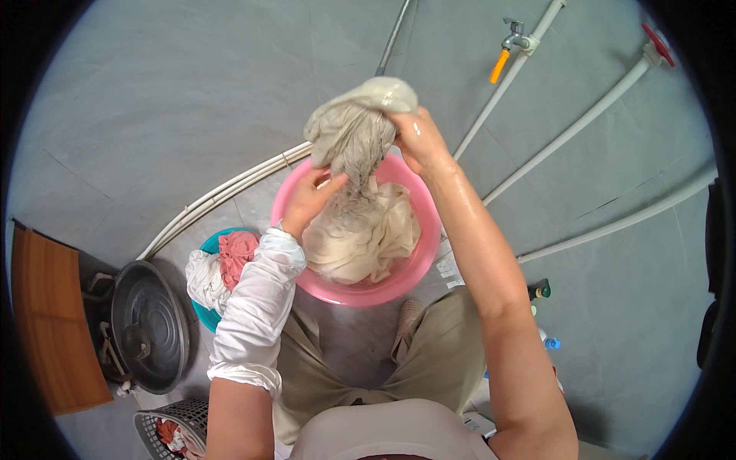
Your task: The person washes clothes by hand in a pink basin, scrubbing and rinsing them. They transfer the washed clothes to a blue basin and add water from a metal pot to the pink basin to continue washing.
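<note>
A wet, greyish-beige cloth (359,129) is lifted above a pink plastic basin (426,259), its lower part trailing down into it. My right hand (418,138) grips the bunched cloth by its upper right side. At the cloth's lower left is my left hand (315,195), fingers against the fabric; the folds hide part of the fingertips. Soaked cream cloth (379,236) lies in the basin, in water. A white sleeve is pushed up over my left forearm.
A teal basin (206,317) with white and pink cloths stands at the left. Beyond it are a black basin (150,322) and a grey laundry basket (150,428). White pipes (566,135) and a metal tap (513,37) are on the right wall. Bottles (539,289) stand at the lower right.
</note>
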{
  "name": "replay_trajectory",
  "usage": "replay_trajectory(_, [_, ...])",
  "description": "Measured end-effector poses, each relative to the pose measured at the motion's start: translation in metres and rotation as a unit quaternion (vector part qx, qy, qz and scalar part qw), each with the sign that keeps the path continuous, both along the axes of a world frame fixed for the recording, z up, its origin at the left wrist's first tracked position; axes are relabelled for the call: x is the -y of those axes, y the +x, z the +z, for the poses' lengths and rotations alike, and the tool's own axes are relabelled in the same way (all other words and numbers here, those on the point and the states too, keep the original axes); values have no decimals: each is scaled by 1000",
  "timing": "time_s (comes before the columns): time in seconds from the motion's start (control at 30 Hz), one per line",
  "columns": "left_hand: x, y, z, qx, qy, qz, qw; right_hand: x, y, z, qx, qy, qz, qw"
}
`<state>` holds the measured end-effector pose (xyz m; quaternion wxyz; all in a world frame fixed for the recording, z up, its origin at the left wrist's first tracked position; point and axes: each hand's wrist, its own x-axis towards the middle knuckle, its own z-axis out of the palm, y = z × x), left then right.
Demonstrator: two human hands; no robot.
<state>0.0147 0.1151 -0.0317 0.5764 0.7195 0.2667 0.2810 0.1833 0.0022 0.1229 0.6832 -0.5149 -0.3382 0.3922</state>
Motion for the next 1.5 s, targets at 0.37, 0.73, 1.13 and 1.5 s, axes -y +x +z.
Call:
replay_trajectory(0.37, [-34,-37,13,189,-280,207,918,35,59,-144,-232,-95,-249,936])
replay_trajectory(0.73, [-60,-81,86,384,-144,252,876,44,71,-64,-89,139,-213,963])
replay_trajectory(1.13, [-50,-75,-63,-260,111,146,948,59,108,-189,439,-266,-100,853])
replay_trajectory(1.5, [26,3,-152,-442,235,-10,866,4,13,-324,577,-239,62,778])
